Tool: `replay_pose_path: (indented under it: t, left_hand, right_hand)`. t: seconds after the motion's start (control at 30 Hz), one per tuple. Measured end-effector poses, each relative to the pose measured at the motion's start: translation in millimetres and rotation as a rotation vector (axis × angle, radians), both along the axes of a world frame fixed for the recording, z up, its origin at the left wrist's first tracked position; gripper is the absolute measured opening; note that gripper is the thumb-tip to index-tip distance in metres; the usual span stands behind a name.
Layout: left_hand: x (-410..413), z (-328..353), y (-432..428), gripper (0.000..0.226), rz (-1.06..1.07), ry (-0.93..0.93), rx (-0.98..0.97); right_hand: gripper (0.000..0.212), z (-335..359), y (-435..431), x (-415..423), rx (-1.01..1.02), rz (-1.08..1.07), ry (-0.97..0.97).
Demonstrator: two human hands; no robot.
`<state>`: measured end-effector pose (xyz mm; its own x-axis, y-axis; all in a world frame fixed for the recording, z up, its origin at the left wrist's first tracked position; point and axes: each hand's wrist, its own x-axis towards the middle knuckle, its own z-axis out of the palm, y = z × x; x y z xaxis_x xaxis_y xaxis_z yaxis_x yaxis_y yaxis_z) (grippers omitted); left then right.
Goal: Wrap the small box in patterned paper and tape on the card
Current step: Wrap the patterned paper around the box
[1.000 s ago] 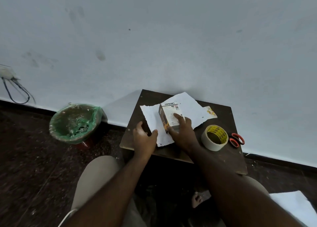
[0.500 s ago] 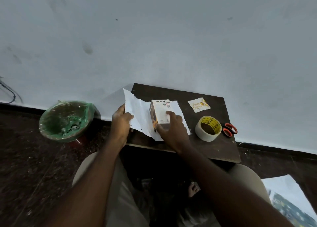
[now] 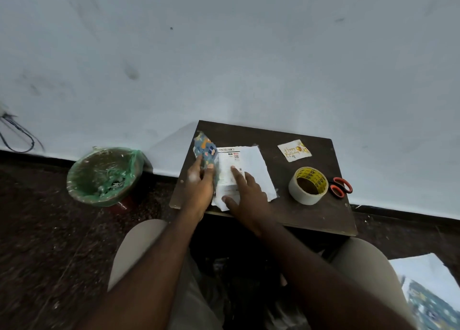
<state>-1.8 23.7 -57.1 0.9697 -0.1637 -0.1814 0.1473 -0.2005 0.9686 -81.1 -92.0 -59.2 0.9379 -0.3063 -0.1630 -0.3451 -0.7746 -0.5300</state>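
1 table point(image 3: 273, 135) carries 1 box point(image 3: 227, 165), 1 sheet of patterned paper point(image 3: 256, 167), 1 card point(image 3: 294, 150), 1 roll of tape point(image 3: 308, 185) and 1 pair of scissors point(image 3: 341, 186). 2 hands are over the table: 1 left hand point(image 3: 200, 187), 1 right hand point(image 3: 249, 197). 1 bin point(image 3: 135, 163) stands left of the table.

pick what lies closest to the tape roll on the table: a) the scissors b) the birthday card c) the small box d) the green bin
a, the orange-handled scissors lie right beside the tape roll, on its right.
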Motion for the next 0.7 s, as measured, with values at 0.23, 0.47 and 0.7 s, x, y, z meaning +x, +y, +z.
replay_pose_path:
  t: [0.23, 0.47, 0.7]
  left_hand:
    - [-5.1, 0.0, -3.4, 0.039, 0.063, -0.020, -0.075]
    - [-7.3, -8.4, -4.1, 0.053, -0.101, 0.016, -0.030]
    - [-7.1, -8.5, -0.8, 0.081, -0.167, 0.079, -0.020]
  right_hand:
    - [0.072, 6.7, -6.2, 4.0, -0.012, 0.087, 0.118]
    - [0.065, 9.6, -16.3, 3.4, 0.269, -0.005, 0.033]
    - [0.040, 15.5, -26.3, 18.1, 0.666, -0.212, -0.139]
